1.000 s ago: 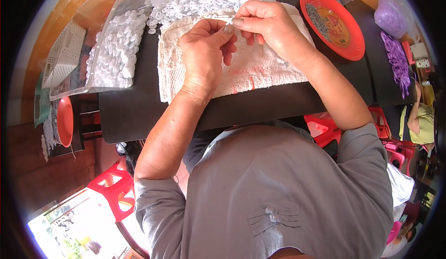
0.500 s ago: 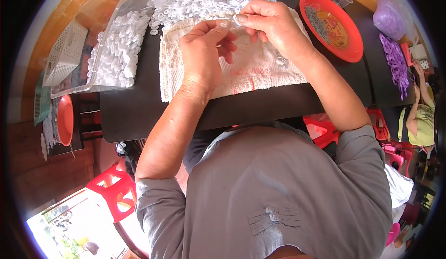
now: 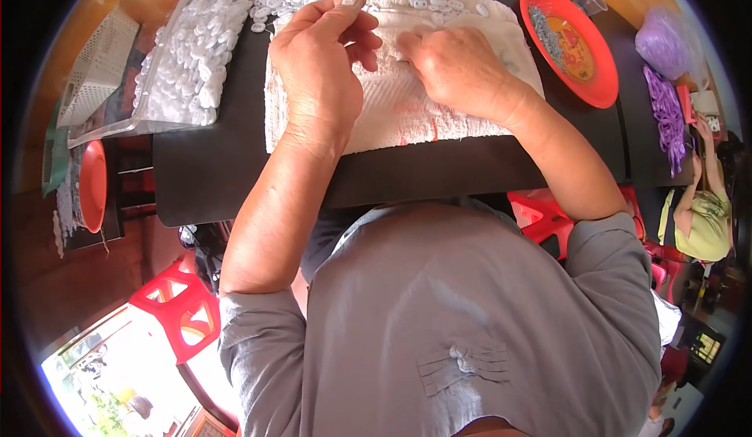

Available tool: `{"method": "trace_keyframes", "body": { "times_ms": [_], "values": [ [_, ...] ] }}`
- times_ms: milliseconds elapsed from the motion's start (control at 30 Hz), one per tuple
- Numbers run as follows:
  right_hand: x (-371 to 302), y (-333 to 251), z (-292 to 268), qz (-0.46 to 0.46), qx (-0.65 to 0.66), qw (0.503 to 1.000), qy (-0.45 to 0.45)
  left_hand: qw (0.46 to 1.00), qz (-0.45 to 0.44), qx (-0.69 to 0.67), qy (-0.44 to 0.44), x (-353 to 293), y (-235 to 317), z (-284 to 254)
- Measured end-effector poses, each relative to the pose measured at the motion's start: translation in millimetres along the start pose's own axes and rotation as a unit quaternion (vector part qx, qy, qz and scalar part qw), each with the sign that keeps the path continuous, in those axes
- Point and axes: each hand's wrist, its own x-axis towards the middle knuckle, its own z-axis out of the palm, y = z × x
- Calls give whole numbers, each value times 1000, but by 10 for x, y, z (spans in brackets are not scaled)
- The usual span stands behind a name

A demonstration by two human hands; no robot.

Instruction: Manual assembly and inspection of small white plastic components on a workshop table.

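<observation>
Two bare hands over a nubbly folded towel

A folded off-white towel (image 3: 462,128), ribbed and rough-woven with faint red marks, lies on a smooth black tabletop (image 3: 235,194). Over the towel's left part, the left hand (image 3: 317,57) has thumb and forefinger drawn close together, the other fingers loosely curled; whether this grip has anything in it I cannot tell. Over the towel's middle, the right hand (image 3: 458,69) bends its fingers downward in a nearly closed grip, its contents hidden.

Glossy white oval plastic pieces (image 3: 442,4) lie along the towel's far edge, with a larger heap just beyond it. Left of the towel, a clear rigid plastic bin (image 3: 145,126) holds more. Right of the towel sits a shiny round red plate (image 3: 603,84) bearing a strip of small grey pieces (image 3: 542,36).
</observation>
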Motion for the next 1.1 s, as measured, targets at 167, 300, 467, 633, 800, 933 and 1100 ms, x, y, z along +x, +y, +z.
{"method": "trace_keyframes", "body": {
  "times_ms": [167, 300, 467, 633, 800, 933, 1100],
  "values": [
    [20, -6, 27, -11, -6, 1000, -15, 1000, 7, 12, -20, -5, -21, -24],
    [13, 3, 31, -6, 4, 1000, -26, 1000, -11, 8, -15, -10, 6, -5],
    [37, -32, -38, -4, 28, 998, -52, 1000, -27, -4, 7, -22, 24, 56],
    [137, -146, -237, 31, 20, 987, -155, 1000, -4, 21, -4, 15, -71, -15],
    [116, 151, 19, -1, 35, 997, -70, 998, 11, 58, -27, 79, -103, -4],
    [73, 371, -263, 118, 479, 861, -121, 990, 18, 128, -60, 50, -101, -2],
    [32, 517, -474, 91, 511, 850, -91, 953, 66, 222, -193, -76, -70, 99]
  ]
}}
